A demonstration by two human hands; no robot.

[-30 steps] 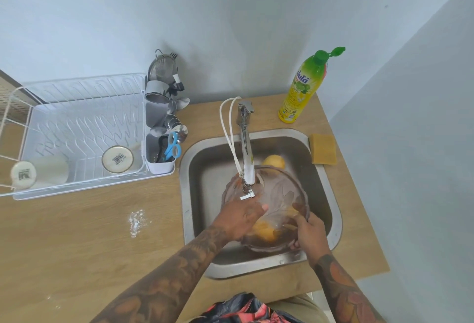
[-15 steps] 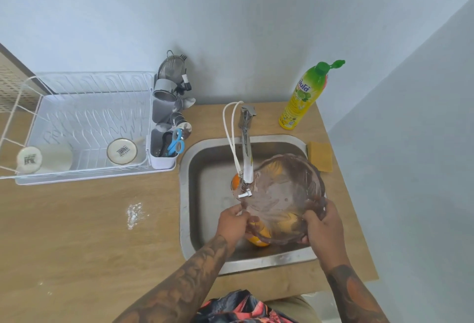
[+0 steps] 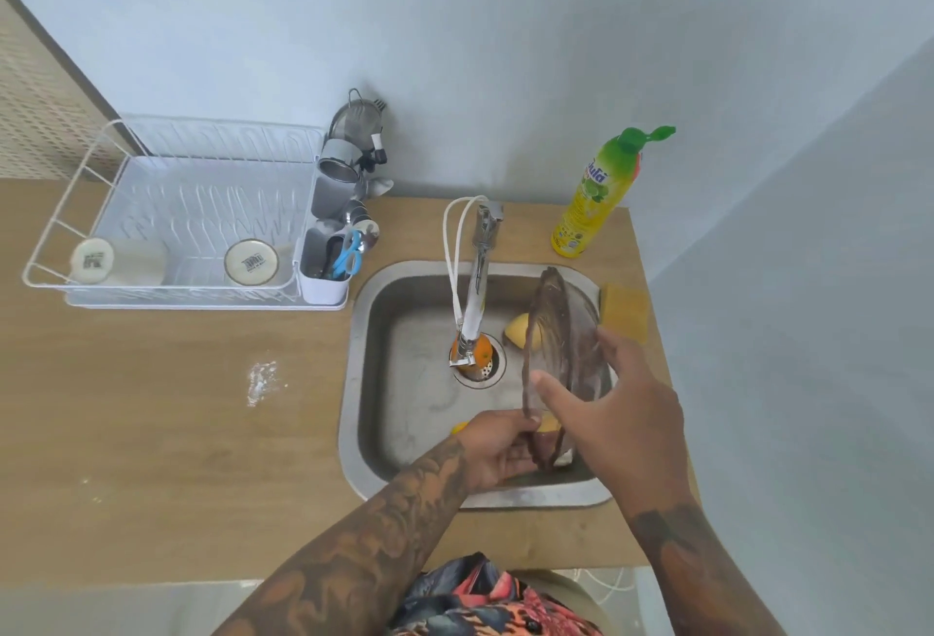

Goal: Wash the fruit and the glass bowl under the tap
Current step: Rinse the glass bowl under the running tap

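Glass bowl (image 3: pixel 553 327) held on edge right of tap (image 3: pixel 477 292); near rim pinched by left hand (image 3: pixel 498 448), right hand (image 3: pixel 616 413) spread flat against it.

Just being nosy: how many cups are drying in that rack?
2: the left cup at the rack's left end, the right cup beside the utensil holder; none apparently hidden.

Smoky glass bowl (image 3: pixel 552 327) tipped on edge over sink (image 3: pixel 399 276) R side; orange (image 3: pixel 481 350) on drain (image 3: pixel 489 373); lemon (image 3: pixel 518 331) behind bowl.

light: bright, even, soft shadows | focus: slightly soft overall | edges: wide-angle bowing
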